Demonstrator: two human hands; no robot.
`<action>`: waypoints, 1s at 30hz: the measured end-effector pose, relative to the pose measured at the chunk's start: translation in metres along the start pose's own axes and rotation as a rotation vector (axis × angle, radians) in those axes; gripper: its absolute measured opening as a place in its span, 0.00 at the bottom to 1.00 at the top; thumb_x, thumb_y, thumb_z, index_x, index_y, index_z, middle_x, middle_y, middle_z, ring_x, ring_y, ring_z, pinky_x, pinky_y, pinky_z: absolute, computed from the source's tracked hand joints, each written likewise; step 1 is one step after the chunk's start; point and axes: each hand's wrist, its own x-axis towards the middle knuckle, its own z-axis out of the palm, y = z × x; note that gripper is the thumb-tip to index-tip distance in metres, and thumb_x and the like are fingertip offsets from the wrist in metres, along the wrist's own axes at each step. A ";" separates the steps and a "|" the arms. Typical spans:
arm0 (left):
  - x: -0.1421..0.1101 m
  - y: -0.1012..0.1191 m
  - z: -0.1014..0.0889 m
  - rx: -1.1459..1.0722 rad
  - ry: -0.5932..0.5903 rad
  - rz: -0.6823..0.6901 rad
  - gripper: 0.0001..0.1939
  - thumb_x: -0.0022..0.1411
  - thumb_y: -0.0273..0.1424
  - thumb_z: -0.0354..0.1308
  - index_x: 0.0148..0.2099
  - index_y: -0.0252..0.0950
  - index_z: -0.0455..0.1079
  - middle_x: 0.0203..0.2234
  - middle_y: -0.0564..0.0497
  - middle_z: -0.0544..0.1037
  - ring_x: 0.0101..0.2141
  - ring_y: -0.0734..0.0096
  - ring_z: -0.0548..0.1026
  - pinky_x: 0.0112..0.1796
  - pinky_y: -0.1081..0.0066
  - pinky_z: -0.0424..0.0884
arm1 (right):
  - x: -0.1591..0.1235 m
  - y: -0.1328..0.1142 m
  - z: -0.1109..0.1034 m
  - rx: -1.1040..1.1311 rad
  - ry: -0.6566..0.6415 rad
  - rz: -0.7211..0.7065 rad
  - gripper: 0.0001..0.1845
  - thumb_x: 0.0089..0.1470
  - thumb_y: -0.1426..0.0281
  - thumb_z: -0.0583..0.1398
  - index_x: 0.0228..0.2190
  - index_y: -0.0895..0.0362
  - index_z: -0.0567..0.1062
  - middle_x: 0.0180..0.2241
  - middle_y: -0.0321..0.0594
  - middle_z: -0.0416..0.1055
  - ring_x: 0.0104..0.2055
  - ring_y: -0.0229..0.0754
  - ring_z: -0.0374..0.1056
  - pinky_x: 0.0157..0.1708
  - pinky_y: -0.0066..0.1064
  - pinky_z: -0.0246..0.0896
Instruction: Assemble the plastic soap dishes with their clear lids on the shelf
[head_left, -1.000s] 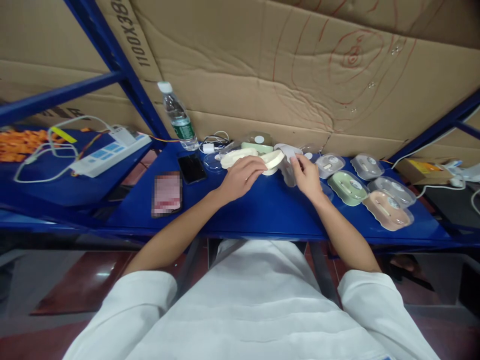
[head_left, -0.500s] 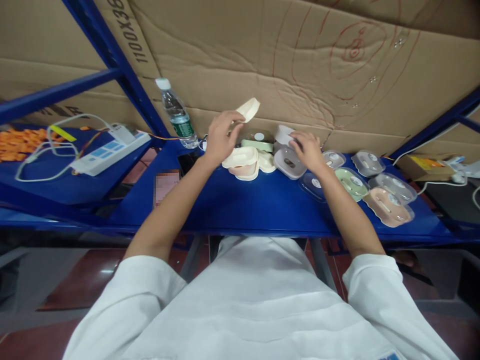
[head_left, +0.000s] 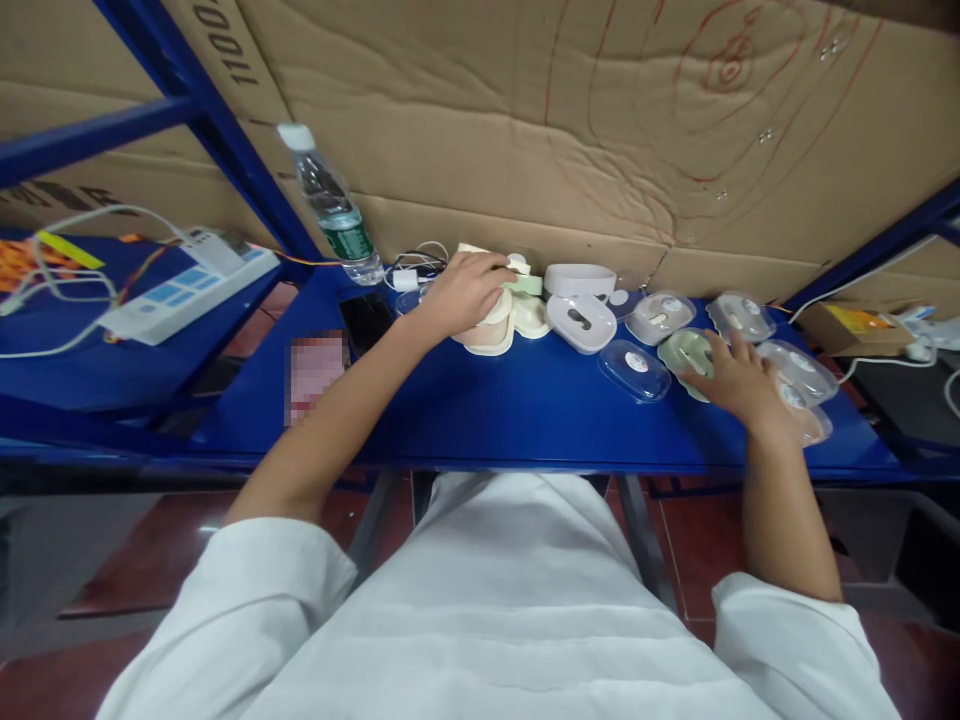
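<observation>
My left hand (head_left: 469, 290) bends over a cream, shallow tray-like piece (head_left: 471, 248), whose edge shows past the fingers. Below it lie more cream pieces (head_left: 491, 338) and a green piece (head_left: 523, 284), partly hidden by the hand. My right hand (head_left: 739, 382), fingers spread, reaches over a green soap-dish-like box (head_left: 686, 352) with a clear lid; whether it touches is hard to tell. Between the hands, a pale lilac oval tray with a slot (head_left: 581, 338) leans against a lilac shell (head_left: 579, 280). A loose clear lid (head_left: 626, 362) lies in front.
More lidded boxes (head_left: 741, 318) stand at the right. A water bottle (head_left: 334, 215), a black phone (head_left: 366, 320) and a white charger (head_left: 405, 280) are at the left. Cardboard (head_left: 450, 120) backs the blue table (head_left: 517, 420); a power strip (head_left: 191, 295) lies on the left shelf.
My left hand has come down with the cream piece onto the cream pile. My right hand has left the lilac shell and moved right to the green box. The lilac shell now rests behind its tray.
</observation>
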 end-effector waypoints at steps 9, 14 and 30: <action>-0.019 0.053 -0.007 -0.514 0.052 0.023 0.14 0.76 0.38 0.57 0.57 0.42 0.79 0.55 0.44 0.81 0.56 0.57 0.79 0.59 0.54 0.75 | 0.008 0.027 -0.027 0.427 -0.002 -0.046 0.48 0.51 0.40 0.67 0.67 0.47 0.70 0.67 0.52 0.71 0.66 0.66 0.70 0.66 0.55 0.64; -0.016 0.089 0.009 -1.303 -0.105 -0.274 0.44 0.60 0.46 0.76 0.73 0.59 0.62 0.67 0.41 0.72 0.57 0.48 0.81 0.50 0.51 0.82 | 0.005 -0.064 -0.065 0.709 0.066 -0.489 0.47 0.51 0.42 0.72 0.67 0.44 0.71 0.67 0.47 0.71 0.68 0.65 0.68 0.68 0.59 0.63; -0.022 0.063 0.002 -1.370 0.354 -0.497 0.46 0.57 0.49 0.76 0.70 0.53 0.57 0.67 0.45 0.71 0.65 0.48 0.75 0.59 0.44 0.79 | 0.150 -0.187 -0.032 0.606 -0.042 -0.706 0.41 0.60 0.49 0.70 0.66 0.57 0.73 0.68 0.53 0.70 0.71 0.60 0.65 0.73 0.60 0.55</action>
